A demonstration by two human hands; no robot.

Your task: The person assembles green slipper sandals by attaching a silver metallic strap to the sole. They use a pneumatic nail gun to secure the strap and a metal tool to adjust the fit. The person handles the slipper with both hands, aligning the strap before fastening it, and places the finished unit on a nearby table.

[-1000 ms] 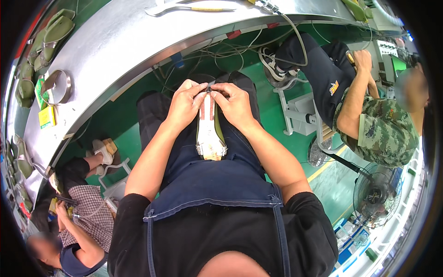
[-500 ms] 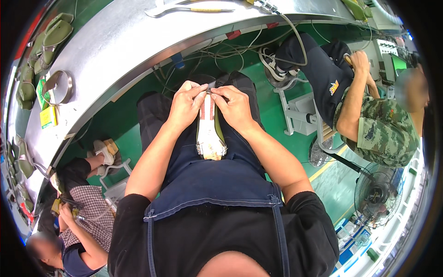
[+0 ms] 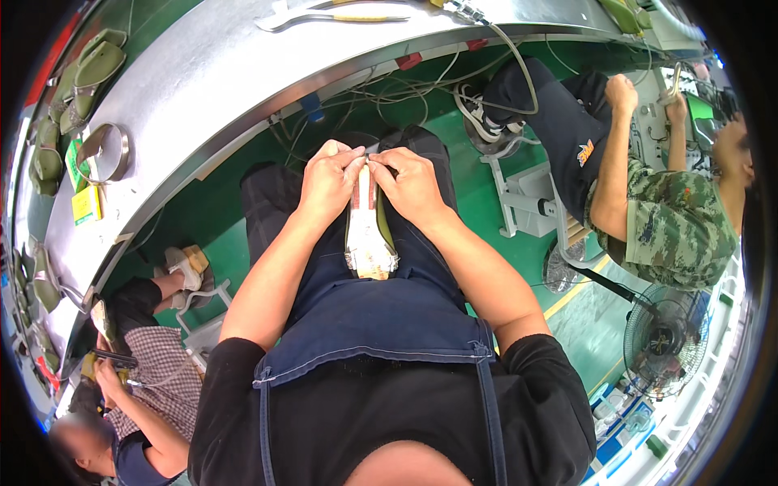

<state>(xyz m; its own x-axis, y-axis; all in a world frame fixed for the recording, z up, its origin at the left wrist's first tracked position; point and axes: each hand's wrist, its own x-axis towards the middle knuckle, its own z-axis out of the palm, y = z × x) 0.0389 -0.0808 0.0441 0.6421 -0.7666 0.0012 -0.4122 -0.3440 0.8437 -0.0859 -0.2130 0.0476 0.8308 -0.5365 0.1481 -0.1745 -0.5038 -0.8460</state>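
Note:
A green shoe (image 3: 370,243) lies bottom up along my lap, its pale underside and a reddish-brown strip facing me, the ragged wide end towards my apron. At its far narrow end, my left hand (image 3: 328,180) is closed, thumb and fingers pinching the edge. Opposite it, my right hand (image 3: 412,185) pinches the same end, the fingertips of both hands nearly meeting. A small dark bit shows between the fingertips; what it is, I cannot make out. Most of the green side is hidden by the underside and my hands.
The metal worktable (image 3: 194,89) curves ahead, bearing yellow-handled pincers (image 3: 365,16), a ring-shaped band (image 3: 105,154) and a yellow-green box (image 3: 85,205). Green shoes (image 3: 93,73) stand at its left. Co-workers sit left and right; a fan (image 3: 664,336) stands at the right. Hoses (image 3: 421,93) run beneath the table.
My hands stay at the shoe's far end with barely any shift. The co-worker on the right has moved the hands apart, one now raised towards a hook-shaped thing.

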